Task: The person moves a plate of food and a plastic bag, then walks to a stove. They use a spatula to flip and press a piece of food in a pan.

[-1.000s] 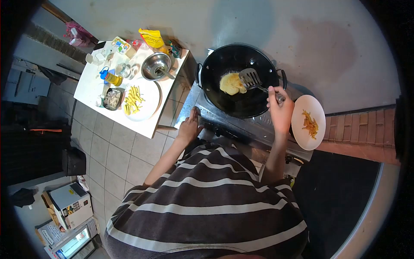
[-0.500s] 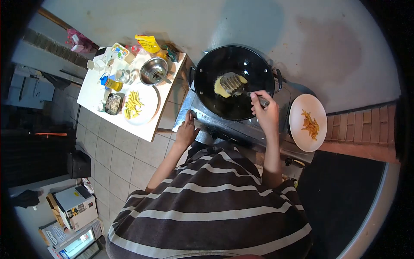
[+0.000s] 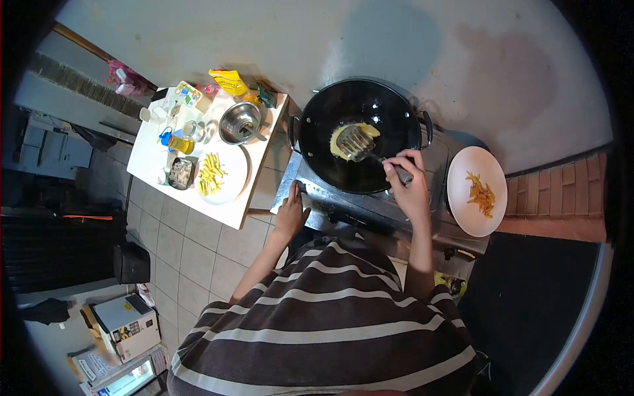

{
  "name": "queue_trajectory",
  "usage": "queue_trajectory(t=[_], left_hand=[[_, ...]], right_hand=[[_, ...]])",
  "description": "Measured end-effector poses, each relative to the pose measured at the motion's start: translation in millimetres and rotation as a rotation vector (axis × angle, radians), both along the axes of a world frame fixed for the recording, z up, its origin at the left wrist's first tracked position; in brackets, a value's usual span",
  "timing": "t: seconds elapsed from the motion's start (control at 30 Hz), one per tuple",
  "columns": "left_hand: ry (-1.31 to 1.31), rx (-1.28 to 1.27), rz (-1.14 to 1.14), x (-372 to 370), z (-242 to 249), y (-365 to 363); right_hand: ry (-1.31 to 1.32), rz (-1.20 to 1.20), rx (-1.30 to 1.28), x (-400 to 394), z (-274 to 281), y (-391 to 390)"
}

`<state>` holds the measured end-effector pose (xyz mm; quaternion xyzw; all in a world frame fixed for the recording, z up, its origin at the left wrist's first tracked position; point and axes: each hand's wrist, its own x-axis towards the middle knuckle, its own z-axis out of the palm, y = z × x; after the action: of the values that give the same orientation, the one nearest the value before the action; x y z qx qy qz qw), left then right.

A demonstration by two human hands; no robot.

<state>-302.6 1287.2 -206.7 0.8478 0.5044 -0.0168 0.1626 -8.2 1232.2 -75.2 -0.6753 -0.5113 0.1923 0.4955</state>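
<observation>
Gray tiled floor [image 3: 178, 244] lay at left, with a white table [image 3: 142, 148] set against the wall.

On the table: yellow bottle [image 3: 179, 143] with a blue cap, small container [image 3: 179, 173] with mixed contents, white plate [image 3: 238, 173] bearing pale yellow strips [image 3: 210, 175], and, just beside the plate, a stainless steel bowl [image 3: 228, 125] with a utensil [image 3: 257, 134] resting in it.

Left hand [image 3: 288, 216]: fingers extended, close together, at the near edge of the metal stove [image 3: 314, 189]; nothing seen in its grasp.

Center: black two-handled wok [image 3: 330, 173] on the stove. The pale yellow, egg-like piece [image 3: 338, 143] lay in the wok, partly under the head of the slotted spatula [image 3: 356, 144]. Underside hidden.

Right hand [image 3: 411, 190]: fingers closed around the spatula handle, over the wok's near side.

Far right: white oval dish [image 3: 470, 223] holding a small heap of golden-brown strips [image 3: 481, 195].

Progress, judged: one small batch appeared cooked and dished; the egg-like piece appeared in mid-fry, neither finished nor plated. The pale strips looked unbrowned, so probably uncooked; could not confirm. Doneness of the underside: undetermined.
</observation>
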Motion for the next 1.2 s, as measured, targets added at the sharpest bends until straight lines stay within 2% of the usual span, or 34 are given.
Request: queue_trajectory(t=[0.03, 0.1, 0.13, 0.2, 0.33, 0.4, 0.5, 0.6, 0.77, 0.97, 1.03, 1.2], left_hand=[[-0.002, -0.002, 0.008, -2, -3, -1], [-0.020, 0.009, -0.007, -3, -5, 0], [-0.023, 0.012, 0.001, -2, -4, 3], [-0.026, -0.074, 0.030, -3, -3, 1], [-0.059, 0.004, 0.009, -7, -4, 1], [0.016, -0.117, 0.027, -6, 5, 1], [-0.036, -0.129, 0.035, -6, 10, -1], [-0.057, -0.028, 0.027, -7, -1, -3], [0.007, -0.040, 0.022, -9, -2, -4], [0.008, -0.036, -0.008, -9, 2, -3], [0.070, -0.079, -0.001, -8, -3, -1], [0.032, -0.047, -0.018, -12, -10, -1]], right_hand=[[-0.002, 0.008, -0.002, -1, -1, 1], [0.287, 0.096, 0.047, -5, 3, 7], [0.285, 0.105, 0.049, -5, 6, 11], [0.488, 0.147, -0.092, -10, 11, 11], [0.452, 0.174, -0.067, -13, 7, 12], [0.342, 0.244, -0.026, -13, 6, 13], [0.256, 0.298, -0.002, -12, 2, 14], [0.260, 0.266, -0.010, -12, 1, 14], [0.394, 0.255, -0.088, -15, 4, 13], [0.233, 0.238, -0.004, -23, 3, 18], [0.218, 0.239, 0.005, -27, 10, 13], [0.100, 0.285, 0.079, -26, 18, -12]])
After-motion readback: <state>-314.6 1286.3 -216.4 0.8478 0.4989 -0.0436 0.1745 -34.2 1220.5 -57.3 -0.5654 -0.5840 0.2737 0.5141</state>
